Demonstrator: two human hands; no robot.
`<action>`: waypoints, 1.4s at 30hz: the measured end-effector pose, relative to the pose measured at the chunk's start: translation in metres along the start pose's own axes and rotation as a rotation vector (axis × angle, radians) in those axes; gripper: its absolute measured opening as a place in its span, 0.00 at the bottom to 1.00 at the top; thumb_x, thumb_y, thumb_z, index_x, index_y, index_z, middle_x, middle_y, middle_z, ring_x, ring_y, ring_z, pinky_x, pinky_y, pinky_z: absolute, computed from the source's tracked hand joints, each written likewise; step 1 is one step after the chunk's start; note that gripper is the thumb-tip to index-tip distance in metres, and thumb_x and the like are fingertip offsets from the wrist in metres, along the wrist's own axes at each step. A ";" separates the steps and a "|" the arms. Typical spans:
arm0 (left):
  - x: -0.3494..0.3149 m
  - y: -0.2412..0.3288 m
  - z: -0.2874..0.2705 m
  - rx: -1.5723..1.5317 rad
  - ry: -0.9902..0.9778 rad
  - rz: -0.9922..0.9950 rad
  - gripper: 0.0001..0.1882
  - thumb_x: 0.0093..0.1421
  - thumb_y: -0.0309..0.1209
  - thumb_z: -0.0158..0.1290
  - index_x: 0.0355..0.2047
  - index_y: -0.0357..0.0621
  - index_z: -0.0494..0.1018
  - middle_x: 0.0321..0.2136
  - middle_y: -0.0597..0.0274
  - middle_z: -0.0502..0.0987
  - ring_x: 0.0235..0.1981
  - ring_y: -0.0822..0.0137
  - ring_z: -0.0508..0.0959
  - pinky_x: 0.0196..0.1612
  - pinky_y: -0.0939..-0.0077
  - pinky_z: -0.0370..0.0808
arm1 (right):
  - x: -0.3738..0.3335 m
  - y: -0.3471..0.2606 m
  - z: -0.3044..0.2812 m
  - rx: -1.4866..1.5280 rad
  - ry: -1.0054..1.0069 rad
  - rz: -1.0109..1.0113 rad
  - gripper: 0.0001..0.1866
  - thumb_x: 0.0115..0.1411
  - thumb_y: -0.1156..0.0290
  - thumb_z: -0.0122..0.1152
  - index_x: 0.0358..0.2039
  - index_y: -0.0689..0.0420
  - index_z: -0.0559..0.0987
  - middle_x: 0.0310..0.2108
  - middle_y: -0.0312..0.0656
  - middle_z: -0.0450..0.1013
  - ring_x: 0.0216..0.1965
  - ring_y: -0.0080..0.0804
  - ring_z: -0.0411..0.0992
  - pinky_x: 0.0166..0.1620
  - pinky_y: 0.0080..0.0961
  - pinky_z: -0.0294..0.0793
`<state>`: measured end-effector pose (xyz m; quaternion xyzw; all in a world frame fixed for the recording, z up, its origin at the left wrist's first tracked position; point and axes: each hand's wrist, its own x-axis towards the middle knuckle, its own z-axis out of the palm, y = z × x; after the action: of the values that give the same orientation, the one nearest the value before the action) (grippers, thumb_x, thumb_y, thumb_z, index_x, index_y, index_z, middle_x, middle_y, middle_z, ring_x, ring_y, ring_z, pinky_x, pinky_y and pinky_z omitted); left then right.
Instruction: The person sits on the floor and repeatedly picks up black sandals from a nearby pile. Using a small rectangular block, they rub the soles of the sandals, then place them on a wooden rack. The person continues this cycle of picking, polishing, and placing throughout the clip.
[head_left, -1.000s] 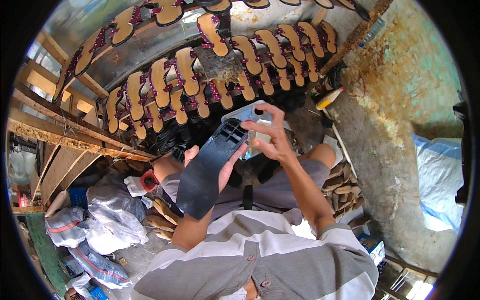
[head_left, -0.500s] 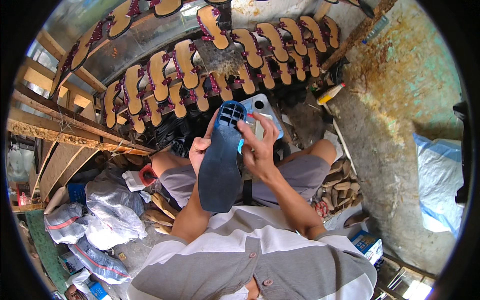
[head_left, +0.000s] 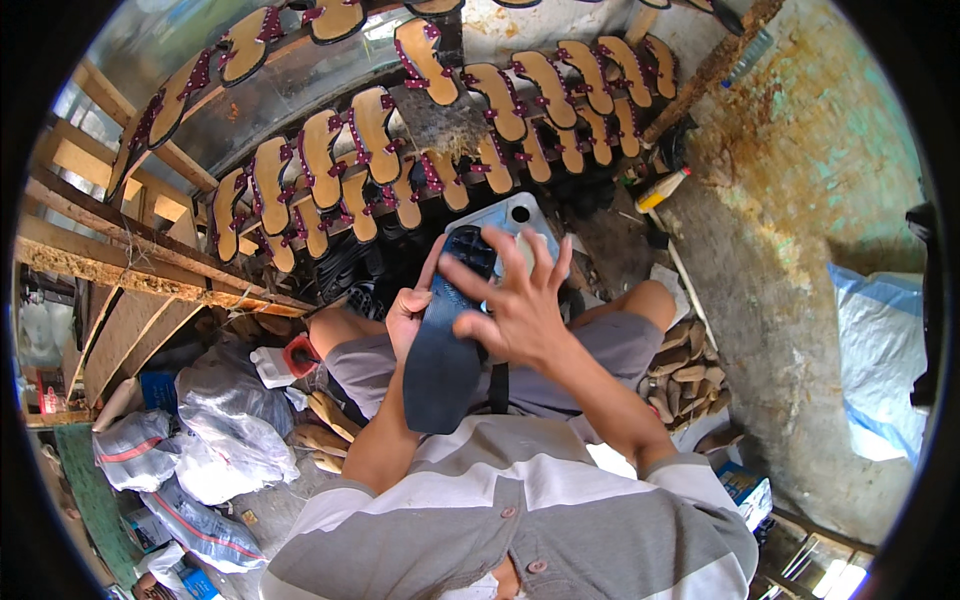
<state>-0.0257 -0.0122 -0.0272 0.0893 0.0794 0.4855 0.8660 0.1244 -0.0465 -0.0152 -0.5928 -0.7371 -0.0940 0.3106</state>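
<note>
A dark shoe sole [head_left: 440, 370], with a heel hollow divided by ribs at its far end, is held in front of my body. My left hand [head_left: 405, 312] grips it by its left edge, the thumb resting near its narrow part. Over the sole's far right side, my right hand [head_left: 515, 305] has its fingers spread and slightly blurred. Whether those fingertips touch the surface I cannot tell. They cover part of the heel end. Behind my right hand lies a light grey container lid [head_left: 530, 212] with a round dark hole.
Rows of sandals [head_left: 375, 140] with dark red dotted straps line racks ahead. Wooden shoe forms [head_left: 690, 375] are heaped beside my right knee. Plastic bags [head_left: 235, 430] lie at the left, near a wooden frame [head_left: 160, 270]. A yellow bottle [head_left: 662, 190] and a white-blue sack [head_left: 880, 360] are at the right.
My right hand has gone from bent fingers at the heel end to spread fingers reaching across the sole. The sole has shifted slightly toward me, still in my left hand.
</note>
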 end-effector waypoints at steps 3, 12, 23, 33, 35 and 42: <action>-0.002 0.005 -0.005 0.052 0.068 0.016 0.45 0.52 0.33 0.44 0.74 0.41 0.55 0.67 0.46 0.68 0.65 0.49 0.71 0.71 0.53 0.63 | 0.003 0.005 0.002 -0.120 -0.027 0.140 0.30 0.64 0.29 0.46 0.58 0.28 0.80 0.69 0.38 0.58 0.68 0.53 0.49 0.68 0.71 0.27; 0.004 -0.002 -0.024 0.102 -0.022 -0.025 0.45 0.53 0.34 0.44 0.74 0.40 0.55 0.67 0.46 0.66 0.65 0.48 0.71 0.69 0.57 0.66 | 0.004 0.013 0.015 -0.046 0.006 0.207 0.26 0.64 0.34 0.53 0.58 0.27 0.80 0.71 0.42 0.57 0.72 0.56 0.45 0.69 0.70 0.28; -0.012 0.015 -0.085 0.629 0.314 -0.178 0.31 0.62 0.29 0.62 0.64 0.36 0.66 0.56 0.49 0.78 0.53 0.58 0.80 0.58 0.62 0.78 | -0.043 0.085 0.096 1.005 -0.687 0.483 0.44 0.71 0.48 0.57 0.77 0.54 0.50 0.47 0.53 0.79 0.50 0.36 0.76 0.55 0.35 0.74; -0.016 0.031 -0.087 0.934 0.333 -0.056 0.25 0.58 0.27 0.66 0.54 0.39 0.72 0.42 0.61 0.81 0.43 0.70 0.81 0.48 0.71 0.80 | -0.126 0.132 0.150 -0.051 -0.506 0.581 0.48 0.66 0.26 0.35 0.62 0.57 0.78 0.78 0.49 0.41 0.76 0.66 0.30 0.68 0.72 0.16; -0.017 0.031 -0.081 1.005 0.263 -0.080 0.26 0.57 0.28 0.68 0.53 0.39 0.71 0.42 0.62 0.81 0.43 0.71 0.81 0.48 0.72 0.79 | -0.119 0.127 0.141 0.093 -0.414 0.780 0.48 0.68 0.28 0.37 0.63 0.60 0.76 0.76 0.51 0.48 0.76 0.63 0.34 0.70 0.69 0.19; -0.017 0.019 -0.045 1.071 0.045 -0.099 0.26 0.53 0.29 0.67 0.52 0.39 0.73 0.40 0.65 0.80 0.41 0.72 0.80 0.50 0.74 0.76 | -0.066 0.075 0.077 1.740 -0.270 0.758 0.37 0.73 0.40 0.38 0.46 0.58 0.87 0.77 0.45 0.48 0.77 0.44 0.39 0.75 0.47 0.30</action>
<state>-0.0605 -0.0132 -0.0655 0.5043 0.3387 0.3375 0.7191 0.1741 -0.0406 -0.1306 -0.3592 -0.3374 0.6622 0.5645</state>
